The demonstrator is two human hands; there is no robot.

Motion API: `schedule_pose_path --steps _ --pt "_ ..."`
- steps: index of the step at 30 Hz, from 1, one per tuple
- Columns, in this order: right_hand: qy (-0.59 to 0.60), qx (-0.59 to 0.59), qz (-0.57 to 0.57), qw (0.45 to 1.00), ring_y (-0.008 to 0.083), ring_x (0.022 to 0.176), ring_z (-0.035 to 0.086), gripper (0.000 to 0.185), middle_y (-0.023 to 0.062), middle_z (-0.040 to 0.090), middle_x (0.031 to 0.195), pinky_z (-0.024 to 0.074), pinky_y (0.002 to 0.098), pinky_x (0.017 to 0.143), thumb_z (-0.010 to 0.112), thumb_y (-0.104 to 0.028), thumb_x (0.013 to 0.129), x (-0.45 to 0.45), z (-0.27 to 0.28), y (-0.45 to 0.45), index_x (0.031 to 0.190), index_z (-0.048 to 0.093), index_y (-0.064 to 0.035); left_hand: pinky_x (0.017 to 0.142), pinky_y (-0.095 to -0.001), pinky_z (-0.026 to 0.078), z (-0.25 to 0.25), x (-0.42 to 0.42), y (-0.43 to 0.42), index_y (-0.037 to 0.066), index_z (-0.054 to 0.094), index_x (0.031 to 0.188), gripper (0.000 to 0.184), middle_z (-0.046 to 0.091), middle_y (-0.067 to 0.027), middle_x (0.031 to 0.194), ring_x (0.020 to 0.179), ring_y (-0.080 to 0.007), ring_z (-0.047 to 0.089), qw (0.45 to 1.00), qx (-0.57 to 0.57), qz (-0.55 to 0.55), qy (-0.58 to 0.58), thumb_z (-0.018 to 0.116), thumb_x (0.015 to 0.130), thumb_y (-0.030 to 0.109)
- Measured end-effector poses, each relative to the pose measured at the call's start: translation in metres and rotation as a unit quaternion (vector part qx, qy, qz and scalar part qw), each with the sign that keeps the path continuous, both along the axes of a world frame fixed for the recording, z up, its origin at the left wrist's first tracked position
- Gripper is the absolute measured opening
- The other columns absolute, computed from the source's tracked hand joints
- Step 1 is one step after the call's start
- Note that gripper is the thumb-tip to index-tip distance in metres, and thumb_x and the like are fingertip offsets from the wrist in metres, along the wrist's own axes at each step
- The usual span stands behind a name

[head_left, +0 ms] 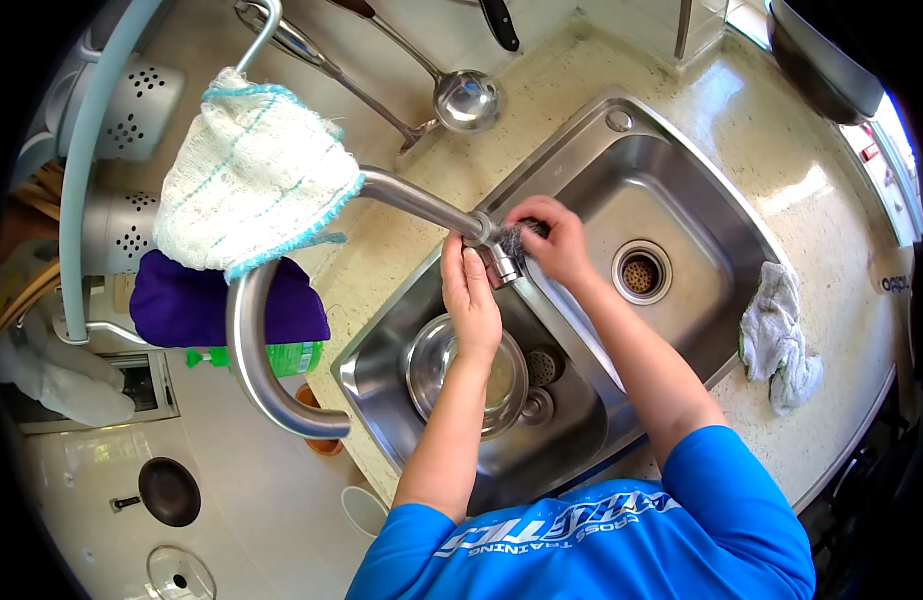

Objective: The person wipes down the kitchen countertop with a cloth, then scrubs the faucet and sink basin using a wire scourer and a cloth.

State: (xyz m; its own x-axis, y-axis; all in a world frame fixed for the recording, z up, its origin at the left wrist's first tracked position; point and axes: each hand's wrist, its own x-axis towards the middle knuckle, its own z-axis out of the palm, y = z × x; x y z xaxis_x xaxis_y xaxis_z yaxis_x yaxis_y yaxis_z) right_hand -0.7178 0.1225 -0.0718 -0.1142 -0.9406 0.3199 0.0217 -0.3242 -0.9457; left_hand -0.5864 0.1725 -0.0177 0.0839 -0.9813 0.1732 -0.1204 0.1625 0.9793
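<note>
Stainless steel is used for the curved spout (421,203), its outer end seen over the sink near the divider between the two basins. The end of the spout is touched by the left hand (470,300) from the side; its fingers are held close together, partly hidden by the metal, so whether a full grip is made cannot be told. A dark, wiry scrubber (534,228) is clamped in the fingers of the right hand (559,240) and is held against the spout's end, opposite the left hand.

A round metal bowl (417,385) is set in the left basin (571,425), partly covered by the left forearm. A drain (641,272) is seen in the right basin (649,212). A grey cloth (774,335) is bunched at the sink's right edge, partly on the counter (831,300). A white cloth with blue edging (256,170) and a purple cloth (181,305) are hung beside a second bent steel pipe (253,350). A ladle (466,100) is placed above the sink in view. A blue shirt (581,555) is worn.
</note>
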Motion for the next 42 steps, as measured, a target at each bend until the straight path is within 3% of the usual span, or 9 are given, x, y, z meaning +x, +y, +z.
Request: schedule_pose_path --steps 7,12,17,22,25,27,35,40,42 --pt "-0.053 -0.044 0.040 0.997 0.0176 0.094 0.058 0.019 0.0069 0.061 0.096 0.0452 0.0297 0.085 0.066 0.002 0.074 0.005 0.029 0.007 0.093 0.065 -0.0020 0.070 -0.0199 0.041 -0.003 0.005 0.002 0.004 0.042 0.138 0.038 0.052 -0.0038 0.117 0.084 -0.0064 0.048 1.000 0.001 -0.009 0.019 0.039 0.102 0.015" --pt "0.064 -0.044 0.002 0.997 0.0233 0.096 0.060 0.022 0.0122 0.062 0.099 0.0463 0.0311 0.088 0.059 0.002 0.071 -0.008 -0.007 -0.006 0.093 0.064 -0.0015 0.067 -0.0231 0.043 -0.027 0.005 -0.004 0.002 0.048 0.132 0.035 0.055 -0.0014 0.093 0.075 -0.0087 0.051 0.992 -0.040 0.051 -0.104 0.046 0.101 0.018" --pt "0.014 -0.112 0.072 0.991 0.0153 0.102 0.055 0.018 0.0064 0.060 0.109 0.0430 0.0284 0.091 0.058 0.001 0.089 0.001 0.005 -0.003 0.107 0.059 0.0002 0.095 -0.0388 0.043 -0.009 -0.003 -0.008 -0.001 0.049 0.127 0.032 0.057 -0.0215 0.116 0.114 -0.0372 0.053 0.980 -0.145 0.096 -0.094 0.047 0.096 0.010" --pt "0.037 0.008 0.026 0.999 0.0187 0.104 0.056 0.031 0.0095 0.059 0.117 0.0454 0.0310 0.093 0.057 -0.002 0.091 -0.034 -0.067 -0.024 0.121 0.057 -0.0011 0.094 -0.0389 0.044 -0.056 -0.025 -0.013 -0.001 0.051 0.123 0.030 0.054 -0.0213 0.121 0.111 -0.0361 0.054 0.988 -0.077 0.088 -0.100 0.049 0.095 0.009" --pt "-0.020 0.032 0.009 0.999 0.0186 0.102 0.056 0.033 0.0102 0.059 0.117 0.0480 0.0314 0.089 0.056 -0.008 0.094 -0.033 -0.027 -0.018 0.126 0.053 -0.0014 0.093 -0.0381 0.045 -0.036 -0.013 -0.015 -0.001 0.054 0.118 0.032 0.055 -0.0199 0.114 0.108 -0.0350 0.055 0.979 -0.161 0.068 0.101 0.057 0.090 0.015" --pt "-0.036 0.089 0.032 0.995 0.0217 0.109 0.055 0.035 0.0116 0.054 0.126 0.0479 0.0336 0.091 0.051 -0.012 0.098 -0.014 -0.020 -0.012 0.131 0.049 -0.0036 0.093 -0.0373 0.045 -0.026 -0.006 -0.018 0.000 0.055 0.113 0.036 0.056 -0.0184 0.111 0.107 -0.0340 0.055 0.972 -0.209 0.086 -0.057 0.064 0.082 0.017" --pt "-0.101 0.125 0.050 0.986 0.0280 0.108 0.057 0.041 0.0164 0.055 0.128 0.0499 0.0399 0.090 0.054 -0.014 0.096 -0.019 0.002 -0.023 0.135 0.046 -0.0026 0.098 -0.0379 0.044 -0.016 -0.005 -0.015 0.000 0.055 0.118 0.035 0.052 -0.0159 0.125 0.118 -0.0327 0.051 0.996 -0.030 0.081 -0.033 0.056 0.086 0.016" --pt "0.161 0.059 -0.026 0.985 0.0242 0.113 0.055 0.046 0.0151 0.050 0.135 0.0472 0.0348 0.093 0.053 -0.020 0.098 -0.001 -0.012 -0.009 0.139 0.043 -0.0011 0.096 -0.0369 0.045 -0.011 -0.003 -0.013 0.003 0.053 0.124 0.041 0.050 -0.0133 0.131 0.119 -0.0300 0.051 0.995 -0.028 0.065 -0.072 0.057 0.084 0.015" --pt "0.046 0.071 0.011 0.996 0.0256 0.110 0.057 0.046 0.0156 0.052 0.133 0.0484 0.0356 0.092 0.055 -0.022 0.097 -0.012 -0.005 -0.021 0.136 0.046 -0.0002 0.094 -0.0366 0.046 -0.016 -0.003 -0.013 0.004 0.053 0.125 0.043 0.049 -0.0127 0.132 0.118 -0.0296 0.052 0.994 -0.038 0.066 -0.080 0.057 0.084 0.014"
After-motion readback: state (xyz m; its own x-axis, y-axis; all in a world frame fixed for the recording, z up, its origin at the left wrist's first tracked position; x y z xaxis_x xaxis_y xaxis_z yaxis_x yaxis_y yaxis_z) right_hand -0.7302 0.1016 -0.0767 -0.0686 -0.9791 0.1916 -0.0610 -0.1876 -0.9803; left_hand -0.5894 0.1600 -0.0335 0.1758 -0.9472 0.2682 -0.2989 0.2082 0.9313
